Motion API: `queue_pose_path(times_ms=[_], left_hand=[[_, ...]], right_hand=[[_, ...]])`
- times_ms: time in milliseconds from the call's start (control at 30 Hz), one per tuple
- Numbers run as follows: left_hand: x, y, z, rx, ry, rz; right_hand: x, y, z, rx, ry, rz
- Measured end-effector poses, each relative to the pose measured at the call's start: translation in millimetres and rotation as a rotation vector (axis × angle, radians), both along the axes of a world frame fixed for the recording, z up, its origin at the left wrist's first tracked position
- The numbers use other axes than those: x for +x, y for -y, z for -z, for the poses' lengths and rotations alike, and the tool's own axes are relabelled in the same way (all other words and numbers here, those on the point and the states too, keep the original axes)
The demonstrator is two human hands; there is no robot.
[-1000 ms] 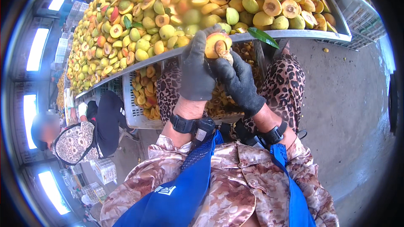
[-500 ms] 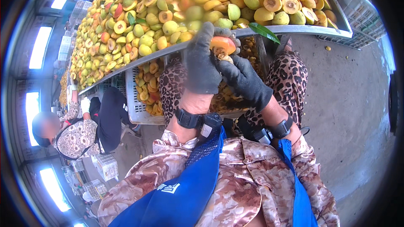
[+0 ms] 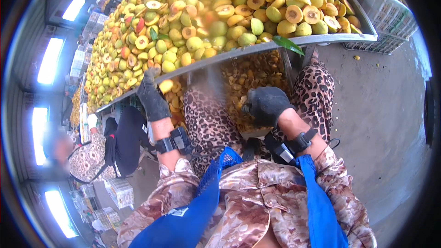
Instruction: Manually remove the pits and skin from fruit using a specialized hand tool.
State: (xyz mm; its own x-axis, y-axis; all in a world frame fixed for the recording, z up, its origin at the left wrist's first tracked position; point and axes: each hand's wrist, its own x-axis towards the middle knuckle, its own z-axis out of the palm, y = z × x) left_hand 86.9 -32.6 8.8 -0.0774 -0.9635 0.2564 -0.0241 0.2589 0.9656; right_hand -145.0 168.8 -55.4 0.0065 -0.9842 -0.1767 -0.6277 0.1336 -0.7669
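Black-gloved left hand (image 3: 154, 96) now farther left

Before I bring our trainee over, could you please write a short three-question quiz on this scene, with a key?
1. True or false: the gloved right hand is resting on the heap of stone fruit.
2. Which is nearest the rim of the metal tray? A, the gloved left hand; B, the gloved right hand; C, the person's right knee.
3. Fill in the blank: a long green ____ overhangs the metal tray's front rim.

Key:
1. False; it is outside the metal tray, apart from the heap.
2. A.
3. Leaf.
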Motion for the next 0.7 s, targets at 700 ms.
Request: queue_pose_path(times_ms=[700], left_hand=[[-217, 30, 23, -0.461, 0.614, 0.899]], right_hand=[[-23, 9, 21, -0.537, 0.695, 0.651]])
